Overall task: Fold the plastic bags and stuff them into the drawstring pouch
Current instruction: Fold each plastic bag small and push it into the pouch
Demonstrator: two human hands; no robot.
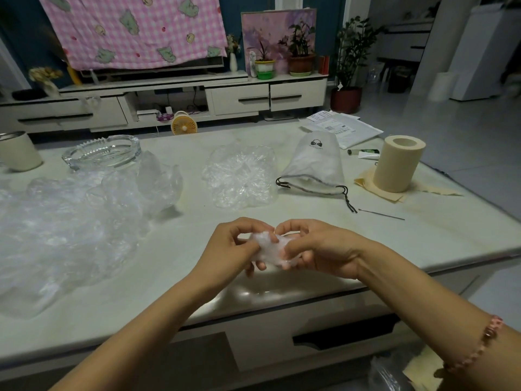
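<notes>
A small scrunched clear plastic bag (269, 246) is held between both hands above the near edge of the table. My left hand (231, 246) grips its left side and my right hand (315, 249) grips its right side, fingers curled around it. A white drawstring pouch (317, 165) lies on its side further back to the right, its mouth open toward me with dark cords trailing. A flattened clear bag (242, 176) lies just left of the pouch. A big heap of loose clear bags (70, 221) covers the left of the table.
A glass ashtray (101, 150) and a cream cup (18, 150) stand at the back left. A beige tape roll (397, 165) stands on yellow paper at the right, with a thin metal pin (380, 214) and papers (344, 128) nearby. The pale table (282, 289) ends just below my hands.
</notes>
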